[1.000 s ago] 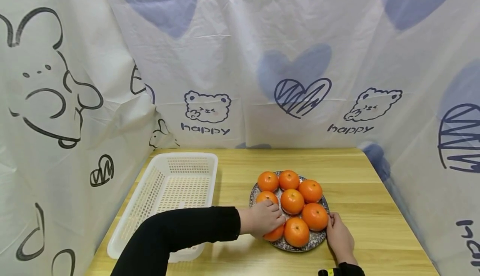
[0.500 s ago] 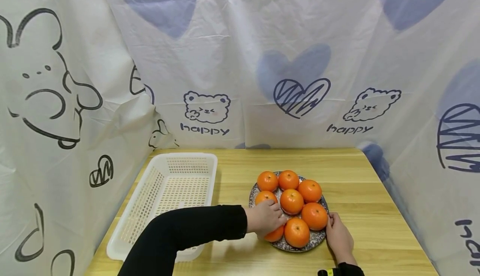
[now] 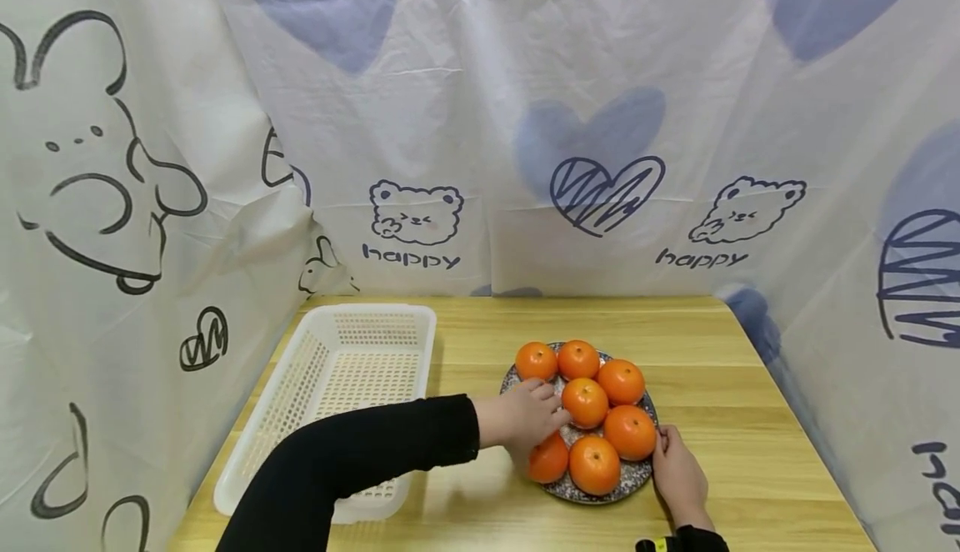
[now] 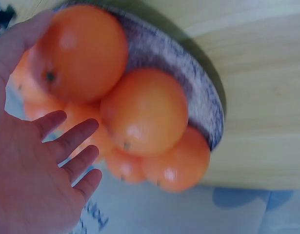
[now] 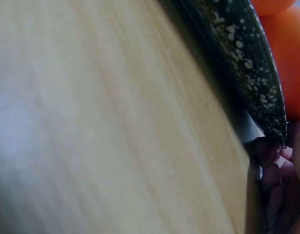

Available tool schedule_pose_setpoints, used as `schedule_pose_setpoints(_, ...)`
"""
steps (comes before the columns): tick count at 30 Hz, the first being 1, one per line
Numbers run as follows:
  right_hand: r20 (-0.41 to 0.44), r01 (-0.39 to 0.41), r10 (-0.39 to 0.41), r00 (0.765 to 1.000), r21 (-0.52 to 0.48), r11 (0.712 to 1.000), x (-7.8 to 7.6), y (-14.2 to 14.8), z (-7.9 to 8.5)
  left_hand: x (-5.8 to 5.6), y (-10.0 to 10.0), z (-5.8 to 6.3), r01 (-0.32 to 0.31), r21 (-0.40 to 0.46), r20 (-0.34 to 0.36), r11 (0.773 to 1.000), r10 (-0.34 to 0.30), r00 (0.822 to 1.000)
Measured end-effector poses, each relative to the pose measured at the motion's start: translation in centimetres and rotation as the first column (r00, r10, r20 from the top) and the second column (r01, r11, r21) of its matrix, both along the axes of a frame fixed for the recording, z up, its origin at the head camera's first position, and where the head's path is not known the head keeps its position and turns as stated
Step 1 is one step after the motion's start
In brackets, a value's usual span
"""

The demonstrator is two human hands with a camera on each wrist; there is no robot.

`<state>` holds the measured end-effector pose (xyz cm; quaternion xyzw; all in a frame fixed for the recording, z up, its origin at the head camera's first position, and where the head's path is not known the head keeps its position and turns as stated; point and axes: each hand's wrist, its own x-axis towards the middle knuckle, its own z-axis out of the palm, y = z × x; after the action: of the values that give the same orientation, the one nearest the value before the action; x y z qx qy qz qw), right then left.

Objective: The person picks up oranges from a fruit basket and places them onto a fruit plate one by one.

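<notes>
Several oranges [image 3: 585,403] lie together on a dark speckled plate [image 3: 573,492] in the head view. My left hand [image 3: 528,417] is over the plate's left side, fingers spread and relaxed, and hides what lies under it. In the left wrist view that hand [image 4: 40,170] has its palm showing and its thumb in front of a near orange [image 4: 86,53]. Whether the thumb touches the fruit I cannot tell. At the plate's right edge my right hand [image 3: 678,473] pinches the rim; the right wrist view has its fingers [image 5: 272,175] curled under the plate [image 5: 242,58].
A white perforated plastic basket [image 3: 375,368] stands on the left of the wooden table [image 3: 720,368], partly covered by my left sleeve [image 3: 375,452]. Printed cloth [image 3: 487,118] hangs behind and along both sides.
My left hand has shifted slightly up and away, off the front-left orange, which now shows more. It now covers the orange behind it. The right hand keeps its hold on the rim.
</notes>
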<state>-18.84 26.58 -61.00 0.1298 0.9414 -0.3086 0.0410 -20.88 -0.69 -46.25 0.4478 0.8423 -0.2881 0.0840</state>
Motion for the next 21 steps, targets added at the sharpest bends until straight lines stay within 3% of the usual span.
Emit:
schedule_pose_setpoints(3,0.007,0.002,-0.002,1.000,0.001,1.000,0.0,0.0,0.1,-0.7,-1.4,1.7,-0.058,0.101,0.024,0.993,0.056,0.998)
schedule_pose_setpoints(5,0.012,-0.001,0.001,1.000,-0.002,1.000,-0.1,0.0,0.1,-1.2,-2.8,2.9,-0.112,0.190,0.051,0.975,0.104,0.993)
schedule_pose_setpoints(9,0.018,-0.001,0.001,1.000,-0.002,1.000,-0.1,0.0,0.2,-2.0,-6.8,5.0,-0.251,0.334,0.129,0.908,0.220,0.967)
schedule_pose_setpoints(12,0.017,0.001,-0.001,1.000,-0.001,1.000,0.0,-0.1,0.2,-2.1,-10.6,5.7,-0.367,0.385,0.179,0.847,0.322,0.930)
schedule_pose_setpoints(14,0.013,0.000,0.000,1.000,-0.004,1.000,0.0,-0.1,0.3,-1.9,-13.4,5.5,-0.438,0.380,0.196,0.815,0.392,0.899)
schedule_pose_setpoints(18,-0.003,0.006,-0.006,1.000,-0.003,1.000,0.2,0.1,0.1,-0.4,-18.3,4.8,-0.600,0.310,0.282,0.737,0.532,0.799)
schedule_pose_setpoints(20,-0.005,0.002,-0.002,1.000,-0.003,1.000,0.2,0.2,0.1,0.9,-20.3,4.0,-0.669,0.243,0.335,0.703,0.586,0.738)
schedule_pose_setpoints(21,-0.006,0.000,0.000,1.000,-0.004,1.000,0.2,0.2,0.1,1.7,-21.1,3.5,-0.709,0.208,0.369,0.674,0.617,0.695)
